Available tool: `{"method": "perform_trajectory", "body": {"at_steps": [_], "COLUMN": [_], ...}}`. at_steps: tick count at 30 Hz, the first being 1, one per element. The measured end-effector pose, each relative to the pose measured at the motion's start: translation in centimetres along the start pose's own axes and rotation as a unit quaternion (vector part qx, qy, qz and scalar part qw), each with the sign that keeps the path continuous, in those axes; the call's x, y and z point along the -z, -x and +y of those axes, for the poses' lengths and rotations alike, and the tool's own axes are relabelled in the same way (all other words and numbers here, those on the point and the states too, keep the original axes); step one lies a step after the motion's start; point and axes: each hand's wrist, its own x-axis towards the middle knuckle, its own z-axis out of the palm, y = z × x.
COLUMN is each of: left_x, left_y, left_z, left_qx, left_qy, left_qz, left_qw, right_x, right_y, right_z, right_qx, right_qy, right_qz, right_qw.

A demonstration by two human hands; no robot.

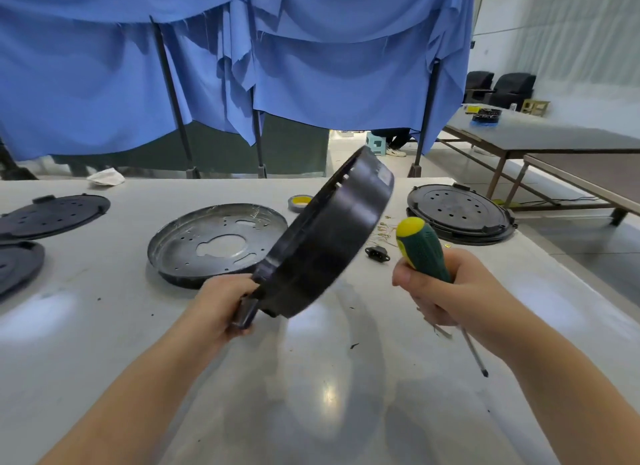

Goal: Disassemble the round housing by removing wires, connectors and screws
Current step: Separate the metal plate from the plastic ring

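My left hand (221,308) grips the black round housing (332,236) by a tab at its lower edge and holds it tilted on edge above the table, its open side facing left. My right hand (446,291) holds a green and yellow screwdriver (424,250), handle up and shaft pointing down and to the right. A round metal plate (211,243) with holes lies flat behind the housing. A black power connector (377,255) and several small brass terminals (382,230) lie on the table to the right of the housing.
Black round covers lie at the far left (52,215), the left edge (17,267) and the back right (457,211). A tape roll (299,201) sits behind the housing. A white rag (105,177) lies at the back edge. Blue curtains hang behind the white table (311,395).
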Motion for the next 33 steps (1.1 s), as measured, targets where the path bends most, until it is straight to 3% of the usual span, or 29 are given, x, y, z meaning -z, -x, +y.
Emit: {"method": "perform_trajectory", "body": {"at_steps": [7, 14, 18, 23, 33], "left_x": [0.5, 1.1, 1.1, 0.6, 0.2], "left_y": [-0.4, -0.7, -0.2, 0.2, 0.4], "left_z": [-0.6, -1.0, -0.8, -0.9, -1.2], "left_qx": [-0.135, -0.209, -0.204, -0.206, -0.23], "left_qy": [-0.11, -0.195, -0.2, -0.22, -0.222], "left_qz": [0.096, 0.068, 0.041, 0.021, 0.01], "left_qw": [0.98, 0.956, 0.957, 0.953, 0.948], "right_x": [0.2, 0.7, 0.0, -0.6, -4.5], "right_y": [0.5, 0.6, -0.1, -1.0, -5.7], "right_z": [-0.7, -2.2, -4.0, -5.3, -4.6], "right_qx": [0.032, 0.039, 0.056, 0.069, 0.045], "right_qy": [-0.017, -0.169, -0.246, -0.394, -0.365], "right_qz": [-0.04, -0.07, -0.038, -0.013, 0.117], "right_qw": [0.999, 0.982, 0.967, 0.917, 0.923]}}
